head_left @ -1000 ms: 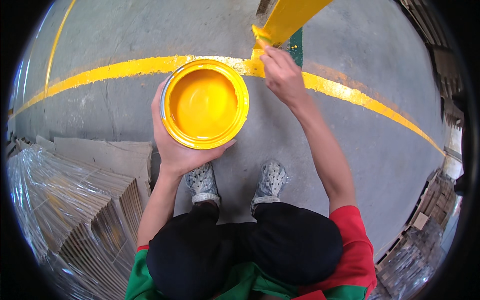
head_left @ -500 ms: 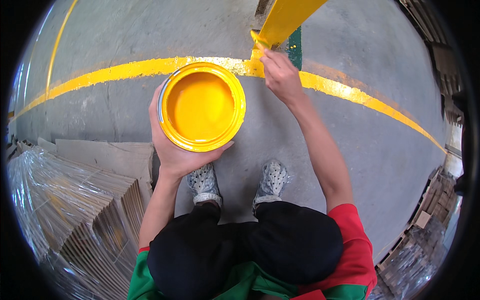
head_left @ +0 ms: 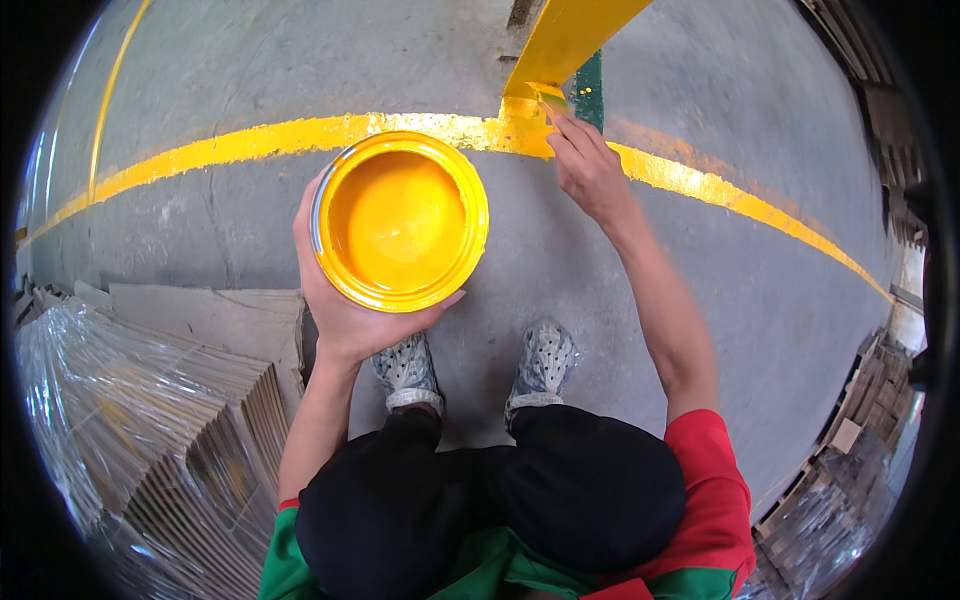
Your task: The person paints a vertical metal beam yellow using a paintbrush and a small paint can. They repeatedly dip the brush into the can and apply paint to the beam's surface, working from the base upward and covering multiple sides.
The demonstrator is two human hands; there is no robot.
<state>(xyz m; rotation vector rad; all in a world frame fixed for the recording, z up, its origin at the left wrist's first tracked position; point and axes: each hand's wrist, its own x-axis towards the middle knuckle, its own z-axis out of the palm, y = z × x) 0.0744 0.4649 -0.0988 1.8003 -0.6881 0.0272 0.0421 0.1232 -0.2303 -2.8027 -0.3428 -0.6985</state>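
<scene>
My left hand [head_left: 335, 310] is wrapped round an open paint can [head_left: 472, 250] from its left and near sides. Yellow paint [head_left: 395, 215] lies inside, and more coats the rim. My right hand [head_left: 590, 165] pinches the handle of a paintbrush [head_left: 549, 97], whose bristles are yellow. The bristles are at the foot of a yellow post [head_left: 570, 45], where it meets the floor; exact contact is hard to tell. A wet-looking yellow line [head_left: 300, 133] runs across the floor on both sides of that foot.
Plastic-wrapped flat cardboard [head_left: 150, 400] is stacked at the near left. A dark green strip [head_left: 589, 95] sits just right of the post. Wrapped stacks on pallets [head_left: 840, 480] line the right edge. My speckled clogs [head_left: 545, 360] stand on the grey floor [head_left: 480, 390].
My right hand has moved right and slightly nearer, taking the brush from the left side of the post's foot toward its right side. The can has barely shifted.
</scene>
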